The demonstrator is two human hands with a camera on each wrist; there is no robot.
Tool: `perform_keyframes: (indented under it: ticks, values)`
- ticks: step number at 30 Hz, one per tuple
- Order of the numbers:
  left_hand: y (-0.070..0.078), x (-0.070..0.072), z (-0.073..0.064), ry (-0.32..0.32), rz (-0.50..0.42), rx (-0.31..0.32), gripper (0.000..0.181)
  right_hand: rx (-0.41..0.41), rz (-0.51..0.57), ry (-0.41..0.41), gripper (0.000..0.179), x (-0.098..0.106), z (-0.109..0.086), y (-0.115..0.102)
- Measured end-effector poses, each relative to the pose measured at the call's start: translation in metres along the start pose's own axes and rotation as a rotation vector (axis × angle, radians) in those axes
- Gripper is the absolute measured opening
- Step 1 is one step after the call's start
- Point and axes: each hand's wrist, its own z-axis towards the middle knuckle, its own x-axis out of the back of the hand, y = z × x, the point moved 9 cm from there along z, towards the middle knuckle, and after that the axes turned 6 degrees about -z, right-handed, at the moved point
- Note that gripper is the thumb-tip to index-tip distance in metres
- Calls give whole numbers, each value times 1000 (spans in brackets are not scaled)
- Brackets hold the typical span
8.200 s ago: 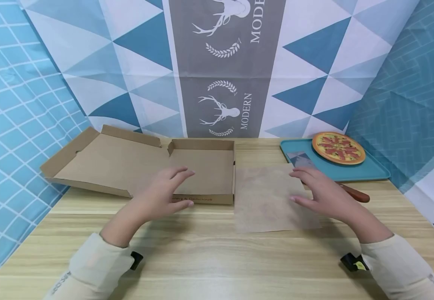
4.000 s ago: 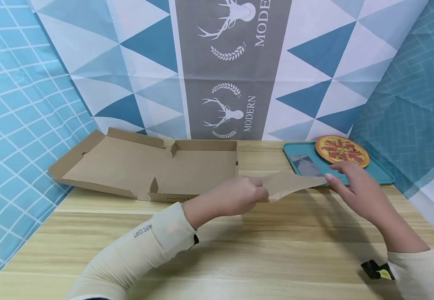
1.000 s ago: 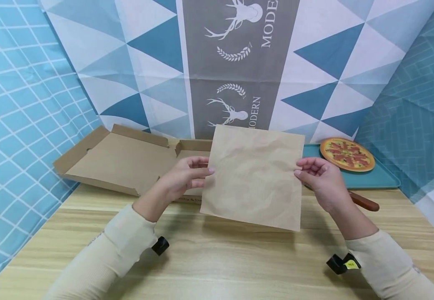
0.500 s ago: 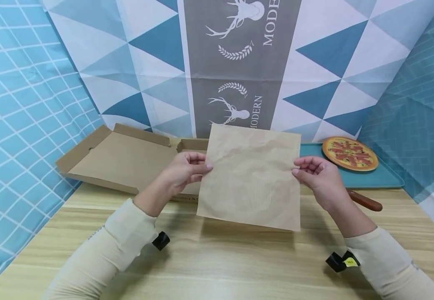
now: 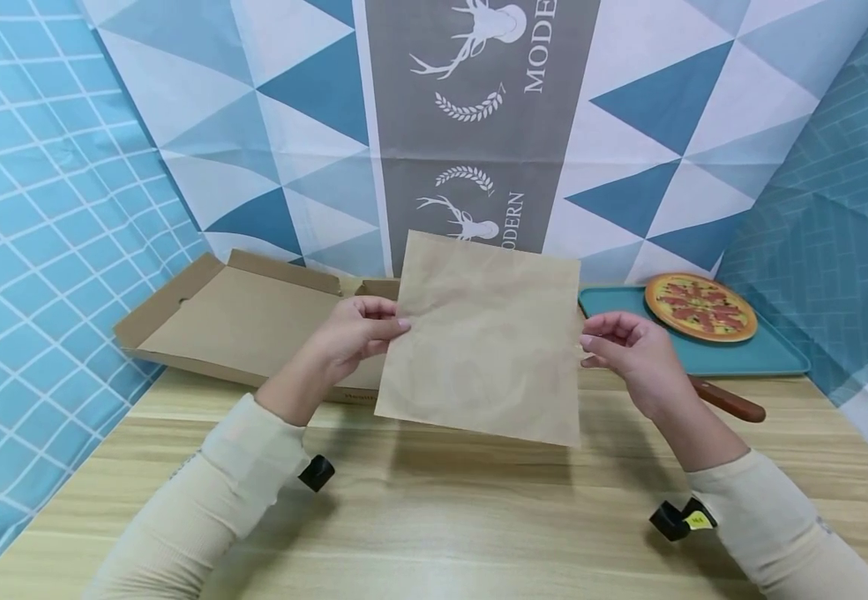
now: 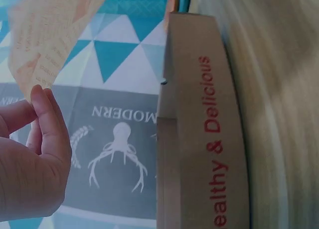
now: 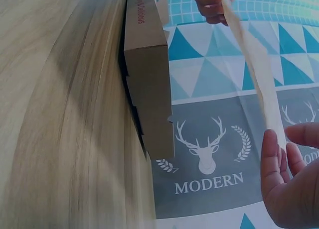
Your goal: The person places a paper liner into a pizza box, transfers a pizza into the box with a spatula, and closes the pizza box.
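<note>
A thin, creased brown paper sheet (image 5: 482, 346) hangs tilted above the table, level with my hands. My left hand (image 5: 347, 337) pinches its left edge between thumb and fingers; the left wrist view shows faint reddish print on the paper (image 6: 47, 45). At the opposite edge my right hand (image 5: 632, 358) has thumb and fingertips at the very margin, and in the right wrist view the paper (image 7: 254, 62) runs in between them. Behind the sheet stands an open cardboard pizza box (image 5: 246, 321), lid to the left, its base mostly hidden by the paper and left hand.
A teal tray (image 5: 767, 360) at the back right bears a pizza (image 5: 701, 308). In front of it lies a tool with a brown wooden handle (image 5: 730, 400), partly behind my right hand. Patterned cloth walls (image 5: 314, 200) close in the back and sides of the wooden table (image 5: 441, 533).
Earlier the paper lay flat on the table right of the box. Both hands have lifted it; over the last half second it shifted left and slightly up, its right edge sliding toward my right fingertips.
</note>
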Motion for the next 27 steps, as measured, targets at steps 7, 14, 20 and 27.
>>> perform_keyframes:
  ticks: [7,14,20,27]
  values:
    - [11,21,0,20,-13,-18,11,-5,-16,-36,14,0,2,6]
    - [17,38,2,47,-17,-9,17,-58,-126,-77,18,-5,7,15]
    - [16,53,6,69,-18,11,17,-72,-152,-134,26,-13,10,22]
    - [15,69,12,110,3,21,8,-150,-157,-197,40,-34,12,45]
